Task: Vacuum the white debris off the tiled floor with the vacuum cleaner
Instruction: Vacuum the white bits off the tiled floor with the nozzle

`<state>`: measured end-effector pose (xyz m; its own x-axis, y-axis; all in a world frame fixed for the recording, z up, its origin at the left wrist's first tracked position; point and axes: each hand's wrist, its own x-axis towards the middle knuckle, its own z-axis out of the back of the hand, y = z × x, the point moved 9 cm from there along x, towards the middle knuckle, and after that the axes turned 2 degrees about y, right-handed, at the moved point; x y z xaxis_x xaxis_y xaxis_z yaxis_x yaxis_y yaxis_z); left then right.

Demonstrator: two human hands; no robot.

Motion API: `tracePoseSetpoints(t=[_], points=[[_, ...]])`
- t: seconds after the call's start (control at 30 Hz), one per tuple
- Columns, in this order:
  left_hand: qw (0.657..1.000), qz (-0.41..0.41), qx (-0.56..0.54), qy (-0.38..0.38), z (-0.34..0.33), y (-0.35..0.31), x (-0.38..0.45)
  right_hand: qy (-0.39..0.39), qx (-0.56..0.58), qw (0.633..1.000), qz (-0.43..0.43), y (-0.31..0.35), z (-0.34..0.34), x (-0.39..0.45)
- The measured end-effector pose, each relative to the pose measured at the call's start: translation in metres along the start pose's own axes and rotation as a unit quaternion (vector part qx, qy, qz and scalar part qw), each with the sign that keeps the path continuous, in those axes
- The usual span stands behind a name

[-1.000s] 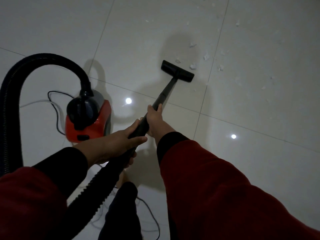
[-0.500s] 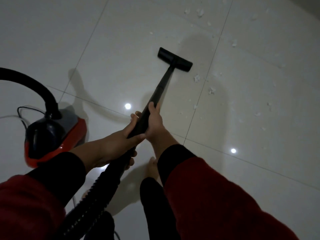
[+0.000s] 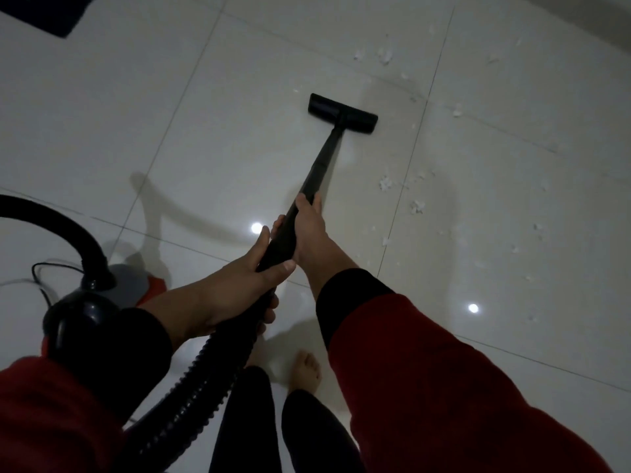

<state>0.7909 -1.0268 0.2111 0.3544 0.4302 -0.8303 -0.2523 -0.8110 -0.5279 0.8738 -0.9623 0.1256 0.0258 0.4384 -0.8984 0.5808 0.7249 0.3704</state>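
Both hands hold the black vacuum wand. My left hand grips its lower end where the ribbed hose joins. My right hand is wrapped around the wand just above it. The flat black floor nozzle rests on the white tiled floor ahead of me. White debris lies scattered to the right of the wand, with more scraps beyond the nozzle. The red and black vacuum body stands at my left, partly hidden by my left arm.
A thin power cord trails on the floor left of the vacuum body. My bare foot stands below my hands. A dark object sits at the top left corner. Ceiling lights reflect as bright spots on the tiles.
The nozzle has been pushed forward past the nearest scraps, which now lie right of the wand. The vacuum body has shifted lower left in view as I stepped forward.
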Motion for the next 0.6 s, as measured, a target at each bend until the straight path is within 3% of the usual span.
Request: tracePoseSetpoints(t=[0.6], points=[[0.999, 0.007, 0.024, 0.04, 0.059, -0.068, 0.029, -0.027, -0.002, 0.999, 0.029, 0.054, -0.066, 0.018]])
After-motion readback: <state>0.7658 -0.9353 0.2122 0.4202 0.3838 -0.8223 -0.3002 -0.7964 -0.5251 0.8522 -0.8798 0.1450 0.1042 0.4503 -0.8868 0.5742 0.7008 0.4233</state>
